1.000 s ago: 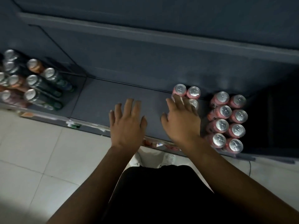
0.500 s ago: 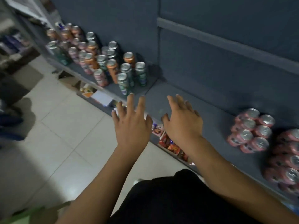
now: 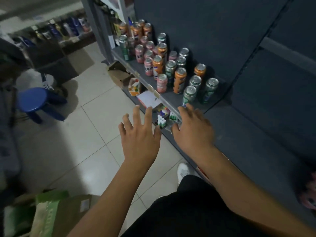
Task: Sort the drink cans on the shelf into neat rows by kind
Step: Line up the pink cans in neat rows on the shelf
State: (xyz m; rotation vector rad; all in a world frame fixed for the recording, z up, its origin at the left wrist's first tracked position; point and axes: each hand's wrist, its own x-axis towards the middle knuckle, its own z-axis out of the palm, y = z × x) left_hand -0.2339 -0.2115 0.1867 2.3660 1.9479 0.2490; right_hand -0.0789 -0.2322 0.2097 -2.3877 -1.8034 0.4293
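A mixed cluster of pink, orange and green drink cans stands on the dark grey shelf (image 3: 248, 134) ahead of me. Nearest are a green can (image 3: 189, 94), another green can (image 3: 210, 90), an orange can (image 3: 179, 80) and a pink can (image 3: 161, 82). My left hand (image 3: 140, 134) hovers over the floor in front of the shelf edge with fingers spread, holding nothing. My right hand (image 3: 193, 129) is spread above the shelf's front edge, its fingertips just short of the nearest green can. A blurred bit of pink cans (image 3: 307, 194) shows at the right edge.
Below the shelf edge lie small boxes and packets (image 3: 160, 117). An open cardboard box (image 3: 118, 74) sits on the tiled floor, a blue stool (image 3: 32, 100) stands at the left, and a green-and-brown carton (image 3: 51, 214) is at the bottom left. More shelving stands behind.
My view has swung left from the sorted pink cans to the mixed cluster. Both hands, still spread and holding nothing, have travelled left along the shelf toward the green cans.
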